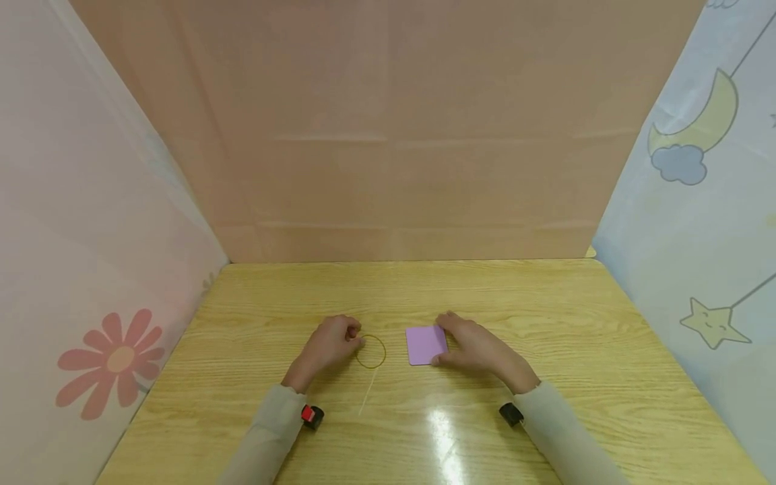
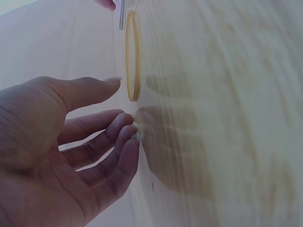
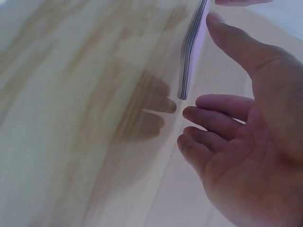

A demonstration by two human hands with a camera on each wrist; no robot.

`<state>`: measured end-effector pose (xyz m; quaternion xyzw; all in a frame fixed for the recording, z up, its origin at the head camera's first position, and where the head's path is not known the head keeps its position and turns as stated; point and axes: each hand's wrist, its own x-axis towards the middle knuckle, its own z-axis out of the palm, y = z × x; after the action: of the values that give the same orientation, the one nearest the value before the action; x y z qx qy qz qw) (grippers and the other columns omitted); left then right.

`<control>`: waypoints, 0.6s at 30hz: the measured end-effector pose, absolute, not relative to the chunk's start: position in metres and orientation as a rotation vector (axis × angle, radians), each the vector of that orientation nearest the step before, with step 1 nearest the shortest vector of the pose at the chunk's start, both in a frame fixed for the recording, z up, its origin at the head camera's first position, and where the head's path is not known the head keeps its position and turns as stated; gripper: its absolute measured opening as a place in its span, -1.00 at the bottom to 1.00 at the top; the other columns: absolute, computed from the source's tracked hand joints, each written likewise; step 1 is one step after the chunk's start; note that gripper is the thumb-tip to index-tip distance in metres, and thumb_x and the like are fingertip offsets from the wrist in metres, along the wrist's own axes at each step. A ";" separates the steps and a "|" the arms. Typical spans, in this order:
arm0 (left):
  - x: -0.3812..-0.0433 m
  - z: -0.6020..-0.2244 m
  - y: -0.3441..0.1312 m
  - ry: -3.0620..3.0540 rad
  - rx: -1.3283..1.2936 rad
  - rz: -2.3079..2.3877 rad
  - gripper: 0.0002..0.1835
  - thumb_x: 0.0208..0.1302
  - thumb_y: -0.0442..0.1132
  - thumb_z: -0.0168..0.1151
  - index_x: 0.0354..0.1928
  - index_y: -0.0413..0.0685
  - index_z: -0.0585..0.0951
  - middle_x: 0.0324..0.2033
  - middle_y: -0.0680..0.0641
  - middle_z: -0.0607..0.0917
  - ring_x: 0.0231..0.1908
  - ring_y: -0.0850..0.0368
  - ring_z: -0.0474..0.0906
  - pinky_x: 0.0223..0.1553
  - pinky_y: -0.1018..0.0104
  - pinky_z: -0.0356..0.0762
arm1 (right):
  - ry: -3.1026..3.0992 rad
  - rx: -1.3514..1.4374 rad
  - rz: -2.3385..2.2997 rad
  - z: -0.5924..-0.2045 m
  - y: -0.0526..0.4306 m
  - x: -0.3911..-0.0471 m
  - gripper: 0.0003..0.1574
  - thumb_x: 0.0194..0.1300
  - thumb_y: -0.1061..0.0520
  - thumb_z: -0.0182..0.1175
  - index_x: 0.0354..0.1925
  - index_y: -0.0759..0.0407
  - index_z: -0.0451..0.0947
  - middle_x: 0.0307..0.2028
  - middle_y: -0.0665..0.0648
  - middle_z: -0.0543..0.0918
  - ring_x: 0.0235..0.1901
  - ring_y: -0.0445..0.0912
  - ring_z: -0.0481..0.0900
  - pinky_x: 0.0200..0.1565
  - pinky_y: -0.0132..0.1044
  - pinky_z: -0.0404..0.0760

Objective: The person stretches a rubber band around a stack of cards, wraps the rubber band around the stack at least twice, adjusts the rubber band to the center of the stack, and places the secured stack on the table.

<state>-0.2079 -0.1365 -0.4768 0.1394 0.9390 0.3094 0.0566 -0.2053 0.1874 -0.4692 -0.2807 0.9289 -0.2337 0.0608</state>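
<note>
On the wooden table (image 1: 388, 289) lies a thin yellow rubber band (image 1: 385, 352), spread into a ring. Beside it my left hand (image 1: 330, 345) rests with loosely bent fingers; the left wrist view shows its thumb (image 2: 92, 91) close to the band (image 2: 137, 75) and nothing gripped. To the right of the band lies a purple square stack (image 1: 426, 345) of thin flat cards or sheets, its layered edge (image 3: 187, 61) visible in the right wrist view. My right hand (image 1: 479, 350) is at the stack's right side, thumb and fingers spread apart around the near corners, without a grip.
A brown paper-like backdrop (image 1: 388, 168) stands behind the table. Printed sheets flank it, one with a red flower (image 1: 109, 364) at left, another with a moon (image 1: 706, 118) and star (image 1: 715, 323) at right. Glare (image 1: 445, 444) shines on the near tabletop.
</note>
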 end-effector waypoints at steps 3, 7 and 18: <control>-0.208 -0.477 -0.137 2.846 0.432 0.931 -0.69 0.38 -0.27 0.41 0.08 -0.29 0.73 -0.10 -0.13 0.77 -0.13 0.10 0.65 0.03 0.03 0.70 | 2.809 -0.824 -0.692 -0.469 0.188 -0.205 -0.24 0.20 -0.08 0.58 0.20 0.25 0.52 0.25 0.31 0.65 0.41 0.40 0.46 0.21 0.12 0.63; -0.208 -0.476 -0.138 2.835 0.434 0.933 -0.67 0.38 -0.25 0.41 0.10 -0.28 0.72 -0.09 -0.13 0.76 -0.13 0.10 0.64 0.03 0.03 0.70 | 2.797 -0.781 -0.662 -0.468 0.189 -0.205 -0.07 0.22 -0.12 0.56 0.35 0.36 0.48 0.44 0.46 0.44 0.53 0.43 0.25 0.43 0.30 0.43; -0.211 -0.474 -0.138 2.815 0.454 0.902 -0.68 0.41 -0.19 0.40 0.07 -0.26 0.72 -0.23 -0.04 0.69 -0.26 0.13 0.49 -0.09 0.15 0.59 | 2.836 -0.748 -0.657 -0.466 0.183 -0.211 -0.12 0.13 -0.20 0.61 0.27 0.22 0.60 0.23 0.26 0.54 0.16 0.13 0.37 0.11 0.02 0.57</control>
<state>-0.2108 -0.1378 -0.4742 0.1515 0.9386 0.3008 0.0752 -0.2114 0.1831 -0.4664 -0.2481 0.9414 -0.2182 0.0677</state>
